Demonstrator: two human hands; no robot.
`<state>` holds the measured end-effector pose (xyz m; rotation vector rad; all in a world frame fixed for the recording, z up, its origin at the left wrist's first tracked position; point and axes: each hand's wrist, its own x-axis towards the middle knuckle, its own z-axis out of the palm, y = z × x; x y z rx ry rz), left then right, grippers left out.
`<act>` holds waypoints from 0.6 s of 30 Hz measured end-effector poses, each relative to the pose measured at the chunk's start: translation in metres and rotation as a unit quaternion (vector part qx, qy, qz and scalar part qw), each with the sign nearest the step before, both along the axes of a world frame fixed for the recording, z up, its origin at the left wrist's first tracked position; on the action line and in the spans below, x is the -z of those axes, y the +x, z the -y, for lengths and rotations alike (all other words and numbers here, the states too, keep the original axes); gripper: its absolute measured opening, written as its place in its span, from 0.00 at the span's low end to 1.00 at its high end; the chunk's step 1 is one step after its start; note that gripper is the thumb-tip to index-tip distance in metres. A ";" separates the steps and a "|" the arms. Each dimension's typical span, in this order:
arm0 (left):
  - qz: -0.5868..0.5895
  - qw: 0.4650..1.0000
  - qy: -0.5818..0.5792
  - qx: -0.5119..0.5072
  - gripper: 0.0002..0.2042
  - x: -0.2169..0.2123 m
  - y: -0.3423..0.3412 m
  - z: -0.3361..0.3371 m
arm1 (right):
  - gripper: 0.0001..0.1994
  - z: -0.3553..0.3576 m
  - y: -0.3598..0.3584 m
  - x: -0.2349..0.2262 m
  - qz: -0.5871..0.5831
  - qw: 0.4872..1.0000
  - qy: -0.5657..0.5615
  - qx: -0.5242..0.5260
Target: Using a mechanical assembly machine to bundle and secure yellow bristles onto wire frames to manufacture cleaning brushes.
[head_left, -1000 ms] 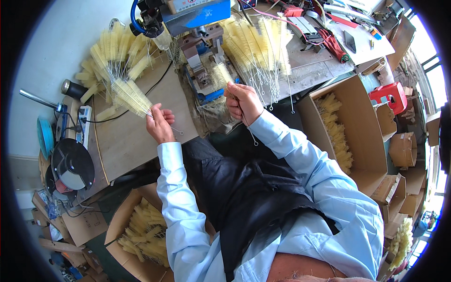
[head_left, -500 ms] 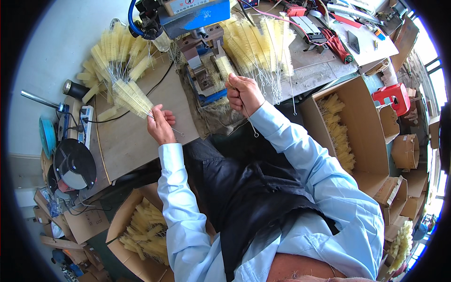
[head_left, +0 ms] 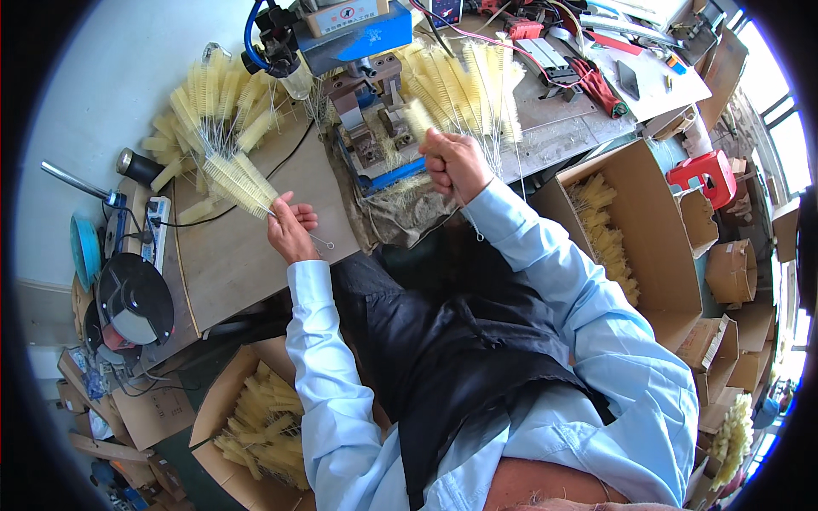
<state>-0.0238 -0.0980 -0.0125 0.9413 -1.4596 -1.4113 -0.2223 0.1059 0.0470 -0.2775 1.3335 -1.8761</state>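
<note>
My left hand (head_left: 292,228) is closed around the wire stem of pale yellow bottle brushes (head_left: 241,185), whose bristles point to the far left; a looped wire end pokes out by the fingers. My right hand (head_left: 456,163) pinches another bottle brush (head_left: 417,119), its bristle head toward the press and its wire stem with a ring end hanging below the fist. Just beyond that hand stands a small press (head_left: 368,128) with a blue base and metal jaws. Its blue upper block (head_left: 354,38) hangs above.
Piles of brushes (head_left: 209,98) lie at the far left, with more brushes (head_left: 460,81) right of the press. Cardboard boxes of brushes stand at right (head_left: 656,230) and lower left (head_left: 213,451). A black cable (head_left: 285,157) crosses the table. A red plastic stool (head_left: 711,177) stands right.
My right hand has shifted slightly right with its brush, and the brush head has drawn a little away from the press. My left hand stays nearly still.
</note>
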 end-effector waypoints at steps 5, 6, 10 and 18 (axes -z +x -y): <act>-0.009 1.000 -0.003 0.005 0.22 0.001 0.001 0.001 | 0.21 -0.007 -0.050 -0.009 -0.268 0.954 0.104 0.089; -0.008 1.000 -0.005 0.006 0.22 0.002 0.000 0.001 | 0.21 -0.003 -0.066 -0.008 -0.356 0.917 0.143 0.114; -0.019 1.000 0.003 0.004 0.23 0.008 0.004 0.001 | 0.22 0.001 -0.083 -0.017 -0.540 0.786 0.242 0.182; -0.121 0.970 0.156 0.145 0.24 -0.021 0.002 -0.118 | 0.18 0.010 0.025 -0.011 -0.431 0.902 0.033 0.017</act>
